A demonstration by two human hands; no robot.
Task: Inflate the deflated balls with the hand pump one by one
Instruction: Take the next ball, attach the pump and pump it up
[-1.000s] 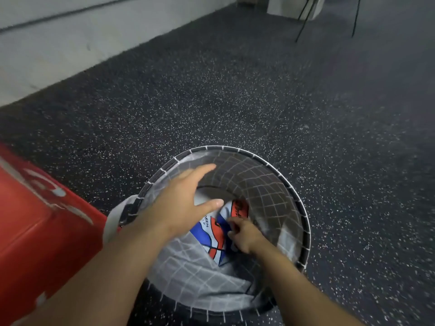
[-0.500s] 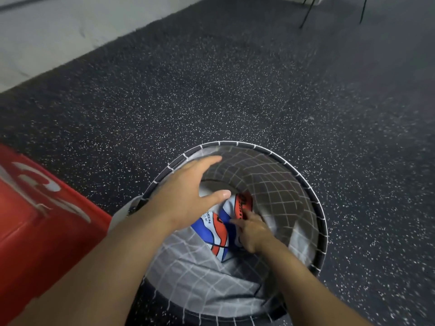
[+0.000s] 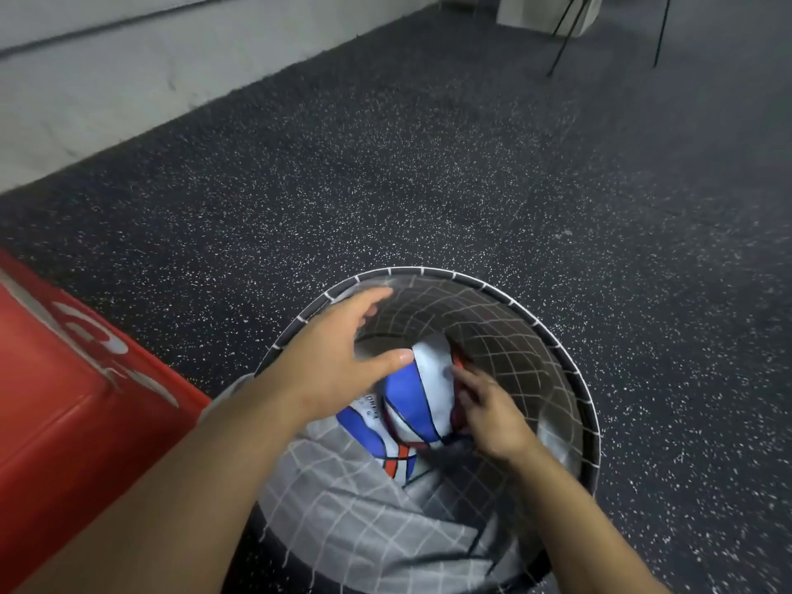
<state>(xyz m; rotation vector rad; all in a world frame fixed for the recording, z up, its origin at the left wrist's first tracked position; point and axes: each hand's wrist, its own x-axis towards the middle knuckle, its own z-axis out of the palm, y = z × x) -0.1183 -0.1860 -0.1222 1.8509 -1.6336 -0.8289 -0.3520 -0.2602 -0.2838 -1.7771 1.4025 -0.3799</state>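
Observation:
A red, white and blue ball (image 3: 422,400) sits partway up inside a round grey fabric basket (image 3: 565,379) with a white grid pattern. My right hand (image 3: 488,411) grips the ball's right side, fingers curled against it. My left hand (image 3: 338,358) hovers over the basket's left half with fingers spread, the thumb tip touching the ball's top left. No pump is in view.
A red padded block (image 3: 64,400) lies close to the basket on the left. Dark speckled rubber floor (image 3: 428,165) spreads ahead and to the right. A pale wall (image 3: 107,79) runs along the far left, and thin black stand legs (image 3: 565,36) rise at the far right.
The ball has come up higher in the basket and turned, showing more white and blue. My right hand rose with it. My left hand stayed spread above, its thumb now at the ball.

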